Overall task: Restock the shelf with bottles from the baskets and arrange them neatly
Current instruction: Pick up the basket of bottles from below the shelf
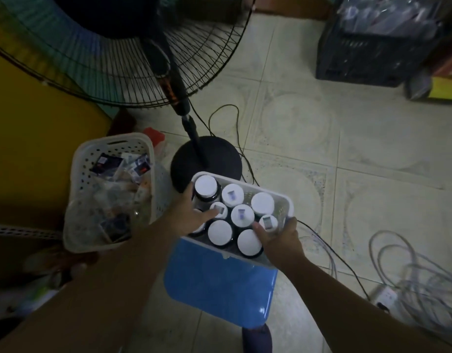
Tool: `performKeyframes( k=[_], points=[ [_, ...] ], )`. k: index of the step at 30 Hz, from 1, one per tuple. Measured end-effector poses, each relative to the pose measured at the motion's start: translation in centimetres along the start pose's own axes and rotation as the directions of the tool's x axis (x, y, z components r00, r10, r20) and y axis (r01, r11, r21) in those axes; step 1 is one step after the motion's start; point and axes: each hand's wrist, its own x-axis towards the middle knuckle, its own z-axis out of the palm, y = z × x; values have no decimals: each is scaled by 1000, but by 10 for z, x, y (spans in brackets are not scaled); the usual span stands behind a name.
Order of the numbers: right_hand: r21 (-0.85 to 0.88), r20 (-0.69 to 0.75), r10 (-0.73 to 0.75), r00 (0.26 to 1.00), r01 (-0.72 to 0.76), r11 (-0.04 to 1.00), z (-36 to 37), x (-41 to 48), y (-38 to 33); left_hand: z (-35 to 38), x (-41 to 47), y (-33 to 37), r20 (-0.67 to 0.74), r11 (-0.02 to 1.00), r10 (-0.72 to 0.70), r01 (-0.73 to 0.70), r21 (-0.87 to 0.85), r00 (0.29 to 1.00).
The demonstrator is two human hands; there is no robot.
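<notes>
A white plastic basket [278, 197] rests on a blue stool [220, 284]. It holds several dark bottles with white caps, among them a large one [206, 186] at the far left corner and small ones with labelled caps [242, 215]. My left hand [192, 212] lies over the basket's left rim, thumb beside the large bottle and fingers across a small cap. My right hand [281, 238] grips the right near rim, thumb inside against a small bottle [268, 222] and fingers outside the wall. No shelf is in view.
A second white basket [79, 174] full of packets stands to the left. A standing fan's round base [207, 159] and pole sit just behind the bottle basket. Cables and a power strip [388, 294] lie on the tiled floor at right. A black crate [360, 62] is at the back right.
</notes>
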Motion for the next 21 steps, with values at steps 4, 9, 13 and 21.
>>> performKeyframes(
  k=[4,9,13,21],
  points=[
    [30,-10,-48,999,49,998,-2,0,1,5,1,-6,-15,998,-23,22,-54,1000],
    [-81,-7,-147,989,146,986,-17,-15,-11,-8,-31,-2,-47,982,46,-54,-179,998],
    [-145,91,-224,970,236,961,-33,-42,-38,-33,-88,11,-167,970,-17,-24,-243,986],
    [-225,370,-401,838,500,836,-38,-139,-141,-110,-233,37,-460,954,-199,63,-293,866]
  ],
)
